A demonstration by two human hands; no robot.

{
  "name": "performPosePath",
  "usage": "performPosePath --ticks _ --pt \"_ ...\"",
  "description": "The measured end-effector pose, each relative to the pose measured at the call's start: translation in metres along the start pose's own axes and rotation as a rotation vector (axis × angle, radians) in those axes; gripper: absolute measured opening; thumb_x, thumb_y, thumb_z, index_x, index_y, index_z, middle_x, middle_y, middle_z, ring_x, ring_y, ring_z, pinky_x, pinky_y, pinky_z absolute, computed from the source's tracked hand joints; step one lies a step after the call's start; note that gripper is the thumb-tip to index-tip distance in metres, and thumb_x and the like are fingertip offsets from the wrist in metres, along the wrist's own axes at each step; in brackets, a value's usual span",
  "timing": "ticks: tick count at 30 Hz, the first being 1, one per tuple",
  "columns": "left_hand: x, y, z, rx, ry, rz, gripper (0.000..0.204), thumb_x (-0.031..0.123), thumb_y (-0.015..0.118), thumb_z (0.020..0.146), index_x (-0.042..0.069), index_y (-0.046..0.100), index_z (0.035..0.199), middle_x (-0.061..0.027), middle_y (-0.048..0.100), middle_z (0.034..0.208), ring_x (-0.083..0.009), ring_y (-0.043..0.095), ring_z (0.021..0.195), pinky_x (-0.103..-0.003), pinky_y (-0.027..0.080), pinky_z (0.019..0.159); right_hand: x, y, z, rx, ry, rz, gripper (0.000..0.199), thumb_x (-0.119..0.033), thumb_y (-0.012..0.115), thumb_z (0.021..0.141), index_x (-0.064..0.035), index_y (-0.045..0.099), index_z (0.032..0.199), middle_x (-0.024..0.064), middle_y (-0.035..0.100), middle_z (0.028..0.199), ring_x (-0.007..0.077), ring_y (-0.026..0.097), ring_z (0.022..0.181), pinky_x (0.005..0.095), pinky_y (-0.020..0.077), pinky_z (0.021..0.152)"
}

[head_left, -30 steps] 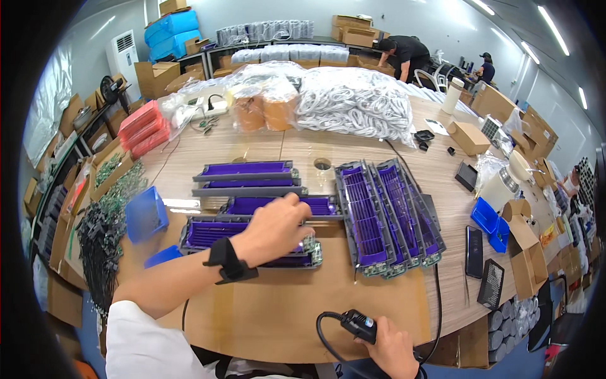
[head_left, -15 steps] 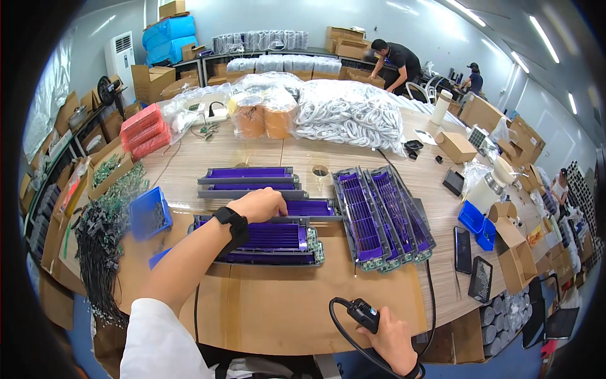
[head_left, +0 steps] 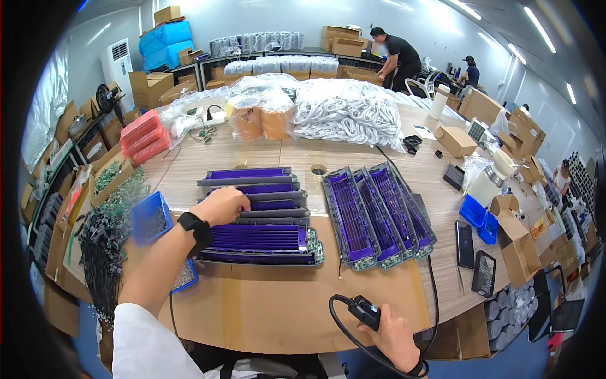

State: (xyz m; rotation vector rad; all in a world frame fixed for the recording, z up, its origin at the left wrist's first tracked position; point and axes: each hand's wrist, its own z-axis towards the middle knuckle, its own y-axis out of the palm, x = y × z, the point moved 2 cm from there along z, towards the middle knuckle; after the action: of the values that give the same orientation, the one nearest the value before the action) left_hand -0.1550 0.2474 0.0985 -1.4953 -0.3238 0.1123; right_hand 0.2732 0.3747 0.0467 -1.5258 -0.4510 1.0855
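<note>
My left hand (head_left: 221, 206), a black watch on its wrist, reaches over a row of grey housings with purple insides. Its curled fingers grip a purple-lined housing (head_left: 278, 204) in the middle of that row; the fingertips are partly hidden. Nearer me, another housing (head_left: 265, 237) shows purple ribs and a green circuit board at its right end. To the right several similar housings (head_left: 353, 221) lean side by side at a slant. In my right hand (head_left: 392, 338), low at the front, is a black corded hand tool (head_left: 365, 311); its working end is out of sight.
Blue bins (head_left: 150, 218) and a heap of black cables (head_left: 101, 252) stand at left. Bagged white cords (head_left: 347, 114) lie at the back. A phone (head_left: 464, 245), a blue tray (head_left: 478, 220) and an open carton (head_left: 514, 237) are at right. Two people work farther back.
My left hand has moved left and slightly down with the housing, which now lies within the row. The slanted housings sit slightly farther left. My right hand still holds the tool low in front.
</note>
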Motion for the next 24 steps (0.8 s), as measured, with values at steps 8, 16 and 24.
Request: performPosePath --ticks 8,16,24 --pt "0.006 -0.019 -0.060 0.141 -0.051 -0.064 0.035 0.005 0.066 0.082 0.002 0.064 0.117 -0.0183 0.065 0.108 -0.0358 0.061 0.102 -0.041 0.049 0.089 -0.006 -0.003 0.000 -0.023 0.035 0.027 0.049 -0.026 0.083 0.070 -0.0012 0.047 0.092 0.0220 0.063 0.079 0.0433 0.063 0.070 0.0483 0.0495 0.058" --pt "0.087 -0.030 -0.161 0.377 -0.224 -0.122 0.037 0.008 0.073 0.076 0.004 0.066 0.112 -0.0155 0.063 0.114 -0.0343 0.059 0.105 -0.040 0.048 0.090 -0.005 -0.017 0.018 -0.099 0.131 0.048 0.052 -0.025 0.084 0.068 0.0002 0.051 0.100 0.0269 0.065 0.078 0.0500 0.061 0.074 0.0533 0.0482 0.065" --pt "0.113 0.029 -0.229 0.364 -0.290 -0.175 0.035 0.009 0.072 0.077 0.006 0.065 0.111 -0.0145 0.060 0.119 -0.0374 0.052 0.117 -0.044 0.046 0.095 -0.088 -0.055 0.071 0.223 -0.136 0.138 0.040 -0.015 0.080 0.069 -0.0040 0.055 0.099 0.0202 0.064 0.078 0.0403 0.063 0.075 0.0463 0.0489 0.064"
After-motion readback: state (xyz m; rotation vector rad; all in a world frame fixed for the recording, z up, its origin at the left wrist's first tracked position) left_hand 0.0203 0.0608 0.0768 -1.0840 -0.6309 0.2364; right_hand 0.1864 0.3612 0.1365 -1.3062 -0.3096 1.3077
